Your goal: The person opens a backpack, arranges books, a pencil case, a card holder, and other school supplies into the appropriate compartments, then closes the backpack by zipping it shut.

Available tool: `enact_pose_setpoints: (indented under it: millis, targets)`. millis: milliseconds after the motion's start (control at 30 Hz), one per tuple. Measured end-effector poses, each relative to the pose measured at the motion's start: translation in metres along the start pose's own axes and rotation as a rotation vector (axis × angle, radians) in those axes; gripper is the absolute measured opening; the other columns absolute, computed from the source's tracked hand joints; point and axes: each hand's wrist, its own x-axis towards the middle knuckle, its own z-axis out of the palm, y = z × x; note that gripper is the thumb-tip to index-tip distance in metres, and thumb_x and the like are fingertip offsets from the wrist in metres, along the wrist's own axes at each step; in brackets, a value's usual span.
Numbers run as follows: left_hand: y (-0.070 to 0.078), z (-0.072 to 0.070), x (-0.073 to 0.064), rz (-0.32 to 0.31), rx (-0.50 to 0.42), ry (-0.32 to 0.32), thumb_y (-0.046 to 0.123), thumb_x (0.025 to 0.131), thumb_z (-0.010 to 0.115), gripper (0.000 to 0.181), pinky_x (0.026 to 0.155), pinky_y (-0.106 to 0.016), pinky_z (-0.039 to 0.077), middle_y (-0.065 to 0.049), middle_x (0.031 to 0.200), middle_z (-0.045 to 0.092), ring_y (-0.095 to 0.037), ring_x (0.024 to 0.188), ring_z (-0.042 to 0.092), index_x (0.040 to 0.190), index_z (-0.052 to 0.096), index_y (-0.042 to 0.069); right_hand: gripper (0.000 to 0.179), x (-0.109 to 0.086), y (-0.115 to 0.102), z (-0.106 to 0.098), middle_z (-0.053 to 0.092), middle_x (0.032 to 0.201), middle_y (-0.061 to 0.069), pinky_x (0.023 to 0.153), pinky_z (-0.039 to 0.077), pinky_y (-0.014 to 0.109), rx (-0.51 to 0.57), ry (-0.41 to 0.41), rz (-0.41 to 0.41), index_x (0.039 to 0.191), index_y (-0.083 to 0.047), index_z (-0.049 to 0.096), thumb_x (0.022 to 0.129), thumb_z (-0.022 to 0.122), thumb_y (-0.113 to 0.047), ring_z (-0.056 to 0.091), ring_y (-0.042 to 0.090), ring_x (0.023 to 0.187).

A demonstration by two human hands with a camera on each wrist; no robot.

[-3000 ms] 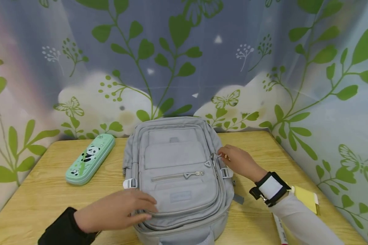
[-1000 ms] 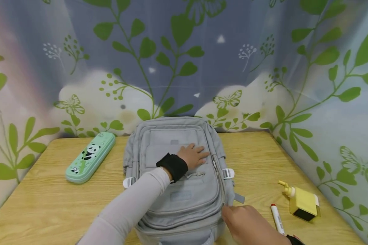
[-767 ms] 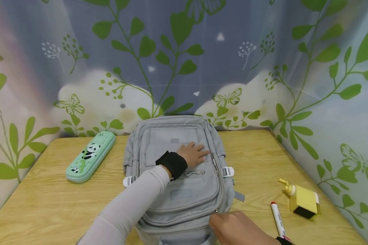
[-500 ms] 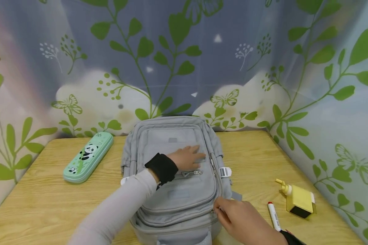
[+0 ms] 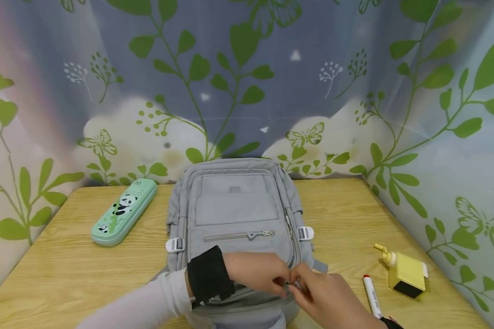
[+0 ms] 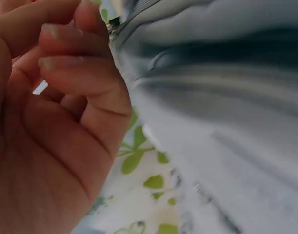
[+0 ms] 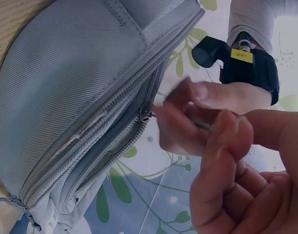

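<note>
A grey backpack [image 5: 236,208] lies front side up on the wooden table. My left hand [image 5: 257,273] reaches across its lower front, fingers curled at the lower right corner, and pinches the zipper pull beside the zipper slider [image 7: 145,114]. Directly against it, my right hand [image 5: 329,292] pinches the same pull between thumb and forefinger; the fingers hide most of it. In the right wrist view, the zipper teeth [image 7: 134,134] stand apart along a gap below the slider. The left wrist view shows my left fingers [image 6: 85,73] bent beside the blurred grey fabric.
A mint green pencil case [image 5: 125,212] with pandas lies left of the backpack. To the right are a white marker [image 5: 372,294] with a red end and a yellow square pump bottle [image 5: 407,274] on its side. A leaf-patterned curtain [image 5: 230,91] borders the table.
My left hand has left the backpack's upper front and come down to meet my right hand at the lower right corner. Earlier, the right hand moved from the side buckle down to this corner.
</note>
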Motion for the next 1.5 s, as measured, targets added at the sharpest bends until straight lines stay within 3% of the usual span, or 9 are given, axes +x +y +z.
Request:
enact_pose_setpoints:
  millis: [100, 233, 433, 633, 867, 1033, 1167, 1333, 1500]
  targets:
    - [-0.004, 0.007, 0.003, 0.018, -0.024, -0.009, 0.014, 0.094, 0.055, 0.025, 0.05, -0.013, 0.028, 0.008, 0.053, 0.031, -0.002, 0.044, 0.026, 0.07, 0.054, 0.011, 0.014, 0.0, 0.001, -0.001, 0.045, 0.059, -0.02, 0.042, 0.029, 0.011, 0.05, -0.04, 0.0, 0.096, -0.02, 0.051, 0.089, 0.063, -0.018, 0.029, -0.012, 0.044]
    - [-0.006, 0.01, 0.003, 0.03, -0.024, -0.006, 0.014, 0.095, 0.054, 0.016, 0.052, -0.011, 0.037, 0.007, 0.059, 0.048, 0.001, 0.047, 0.038, 0.085, 0.066, 0.009, 0.01, 0.002, 0.011, -0.01, 0.055, 0.065, -0.018, 0.045, 0.034, 0.012, 0.096, -0.077, -0.023, 0.101, -0.018, 0.052, 0.093, 0.057, -0.022, 0.038, -0.012, 0.048]
    - [-0.001, 0.014, -0.005, 0.045, 0.027, 0.044, 0.015, 0.092, 0.059, 0.012, 0.059, -0.008, 0.042, 0.003, 0.073, 0.062, 0.005, 0.057, 0.047, 0.095, 0.069, 0.01, 0.037, 0.017, 0.042, -0.017, 0.063, 0.098, -0.006, 0.065, 0.051, 0.023, -0.204, 0.049, -0.276, 0.106, -0.015, 0.061, 0.073, 0.077, -0.008, 0.061, 0.006, 0.083]
    - [0.004, 0.022, -0.013, 0.054, -0.032, 0.103, 0.022, 0.094, 0.055, 0.02, 0.06, -0.008, 0.043, 0.002, 0.073, 0.063, 0.006, 0.055, 0.046, 0.094, 0.069, 0.008, 0.056, 0.029, 0.058, 0.002, 0.054, 0.133, 0.004, 0.089, 0.05, 0.038, -0.288, -0.126, -0.428, 0.124, -0.014, 0.058, 0.072, 0.078, -0.009, 0.055, 0.022, 0.118]
    - [0.011, 0.03, -0.023, -0.041, -0.021, 0.188, 0.012, 0.096, 0.05, 0.021, 0.065, -0.007, 0.045, 0.002, 0.087, 0.068, 0.007, 0.062, 0.054, 0.106, 0.068, 0.009, 0.05, 0.033, 0.058, 0.018, 0.06, 0.125, 0.001, 0.085, 0.052, 0.033, -0.348, -0.141, -0.433, 0.121, -0.015, 0.061, 0.074, 0.075, -0.009, 0.06, 0.018, 0.111]
    - [0.012, 0.035, -0.035, -0.2, -0.176, 0.221, 0.006, 0.095, 0.051, 0.024, 0.061, -0.014, 0.048, 0.006, 0.078, 0.063, 0.002, 0.06, 0.055, 0.118, 0.057, 0.009, 0.038, 0.037, 0.058, 0.026, 0.067, 0.114, -0.002, 0.078, 0.054, 0.027, -0.432, -0.036, -0.498, 0.11, -0.015, 0.067, 0.074, 0.076, -0.012, 0.064, 0.013, 0.104]
    - [0.012, 0.037, -0.048, -0.311, -0.275, 0.26, 0.005, 0.094, 0.052, 0.02, 0.059, -0.017, 0.048, 0.007, 0.074, 0.061, -0.001, 0.058, 0.055, 0.114, 0.056, 0.009, 0.028, 0.039, 0.059, 0.03, 0.07, 0.105, -0.002, 0.069, 0.055, 0.026, -0.431, 0.032, -0.529, 0.102, -0.014, 0.069, 0.075, 0.074, -0.009, 0.067, 0.012, 0.097]
    - [0.01, 0.038, -0.071, -0.369, -0.249, 0.296, 0.004, 0.093, 0.053, 0.013, 0.055, -0.017, 0.046, 0.007, 0.068, 0.06, 0.0, 0.054, 0.054, 0.099, 0.064, 0.008, 0.025, 0.039, 0.058, 0.031, 0.071, 0.103, -0.001, 0.064, 0.055, 0.027, -0.407, 0.022, -0.498, 0.1, -0.014, 0.069, 0.076, 0.072, -0.006, 0.068, 0.012, 0.094]
    - [0.001, 0.04, -0.1, -0.357, -0.3, 0.347, 0.003, 0.092, 0.054, 0.012, 0.053, -0.017, 0.045, 0.006, 0.065, 0.059, 0.0, 0.053, 0.053, 0.092, 0.065, 0.008, 0.026, 0.039, 0.057, 0.03, 0.071, 0.102, 0.0, 0.06, 0.054, 0.027, -0.367, 0.007, -0.447, 0.102, -0.014, 0.068, 0.077, 0.071, -0.007, 0.068, 0.013, 0.093]
